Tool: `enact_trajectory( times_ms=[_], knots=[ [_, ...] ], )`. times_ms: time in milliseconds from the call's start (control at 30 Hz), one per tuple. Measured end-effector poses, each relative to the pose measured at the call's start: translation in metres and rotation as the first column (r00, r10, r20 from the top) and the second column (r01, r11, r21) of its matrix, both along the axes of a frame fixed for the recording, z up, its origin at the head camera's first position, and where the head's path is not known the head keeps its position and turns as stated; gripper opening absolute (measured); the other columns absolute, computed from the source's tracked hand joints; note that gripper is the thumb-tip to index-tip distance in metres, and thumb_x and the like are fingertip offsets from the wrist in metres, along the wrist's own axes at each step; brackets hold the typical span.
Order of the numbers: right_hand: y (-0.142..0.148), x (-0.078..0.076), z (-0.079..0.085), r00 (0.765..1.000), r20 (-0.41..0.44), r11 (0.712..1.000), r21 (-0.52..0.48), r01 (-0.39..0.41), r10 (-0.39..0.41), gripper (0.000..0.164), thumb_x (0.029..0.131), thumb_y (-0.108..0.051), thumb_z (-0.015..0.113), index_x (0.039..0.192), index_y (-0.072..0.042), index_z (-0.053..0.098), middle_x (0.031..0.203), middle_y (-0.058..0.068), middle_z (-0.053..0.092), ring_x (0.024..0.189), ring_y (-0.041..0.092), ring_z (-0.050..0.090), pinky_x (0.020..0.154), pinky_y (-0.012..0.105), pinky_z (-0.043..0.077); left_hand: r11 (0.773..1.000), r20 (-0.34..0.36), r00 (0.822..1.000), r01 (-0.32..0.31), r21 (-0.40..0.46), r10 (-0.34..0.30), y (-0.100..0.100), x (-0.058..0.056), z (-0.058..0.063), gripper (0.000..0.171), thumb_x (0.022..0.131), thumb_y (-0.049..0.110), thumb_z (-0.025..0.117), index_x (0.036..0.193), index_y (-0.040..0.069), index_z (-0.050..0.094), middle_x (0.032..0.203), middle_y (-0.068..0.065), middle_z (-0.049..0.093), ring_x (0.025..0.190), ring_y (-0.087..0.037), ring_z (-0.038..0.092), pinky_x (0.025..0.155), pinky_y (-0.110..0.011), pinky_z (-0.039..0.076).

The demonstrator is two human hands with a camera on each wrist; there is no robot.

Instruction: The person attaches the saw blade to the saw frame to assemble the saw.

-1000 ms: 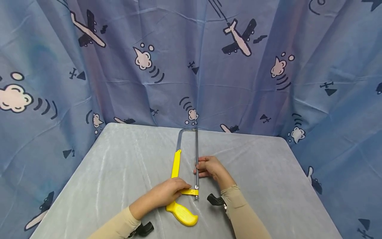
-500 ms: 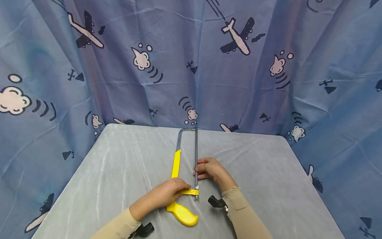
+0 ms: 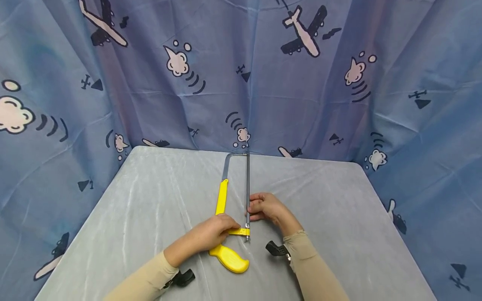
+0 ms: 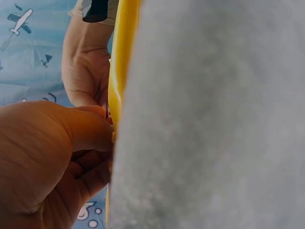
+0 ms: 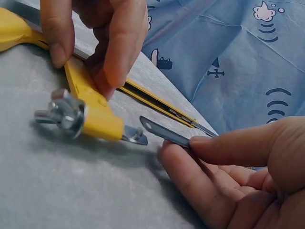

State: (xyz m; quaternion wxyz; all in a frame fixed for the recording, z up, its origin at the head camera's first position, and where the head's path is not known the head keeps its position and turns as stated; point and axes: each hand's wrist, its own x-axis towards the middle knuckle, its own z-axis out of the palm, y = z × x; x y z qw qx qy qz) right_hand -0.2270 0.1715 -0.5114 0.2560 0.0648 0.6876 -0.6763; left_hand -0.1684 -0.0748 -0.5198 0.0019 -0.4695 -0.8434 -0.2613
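A hacksaw (image 3: 230, 260) with a yellow handle and frame lies on the table, its far end near the back edge. My left hand (image 3: 214, 232) grips the yellow frame where the short yellow arm branches off, thumb on one side and fingers on the other. My right hand (image 3: 269, 209) pinches the dark saw blade (image 5: 162, 132) between thumb and index finger. In the right wrist view, the blade's holed end stands just off the small pin (image 5: 138, 135) on the metal holder. A wing nut (image 5: 64, 114) sits at the other end of that yellow arm.
The pale grey cloth-covered table (image 3: 158, 192) reaches back to a blue curtain (image 3: 211, 104) printed with planes and clouds. Dark wrist cameras (image 3: 276, 248) hang on both sleeved forearms.
The head view has tilted down a little, so everything sits higher in it. Both hands keep their hold on the hacksaw and its blade, with hardly any movement.
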Motion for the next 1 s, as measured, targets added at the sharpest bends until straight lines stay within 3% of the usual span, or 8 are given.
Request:
enact_trajectory(
  times_ms=[333,1000],
  knots=[
    [-0.001,0.005,0.003,0.999,-0.019,0.999,-0.009,-0.044,0.044,0.055,0.088,0.017,0.063,0.138,0.015,0.041,0.098,0.011,0.061,0.075,0.019,0.072,0.07,0.036,0.064,1.0,0.009,1.0,-0.004,0.004,0.004,-0.002,-0.002,0.005,0.032,0.089,-0.008,0.066,0.117,0.006,0.073,0.111,-0.003,0.073,0.108,-0.018,0.066,0.098,-0.03,0.053],
    [-0.005,0.011,0.001,0.998,-0.056,0.998,0.069,-0.004,0.008,0.055,0.088,0.014,0.067,0.138,0.012,0.045,0.097,0.011,0.064,0.074,0.017,0.07,0.068,0.035,0.064,0.999,0.039,0.999,-0.024,-0.025,0.025,0.0,0.0,0.007,0.031,0.09,-0.007,0.066,0.117,0.007,0.074,0.113,-0.003,0.074,0.11,-0.018,0.066,0.099,-0.03,0.054]
  ],
)
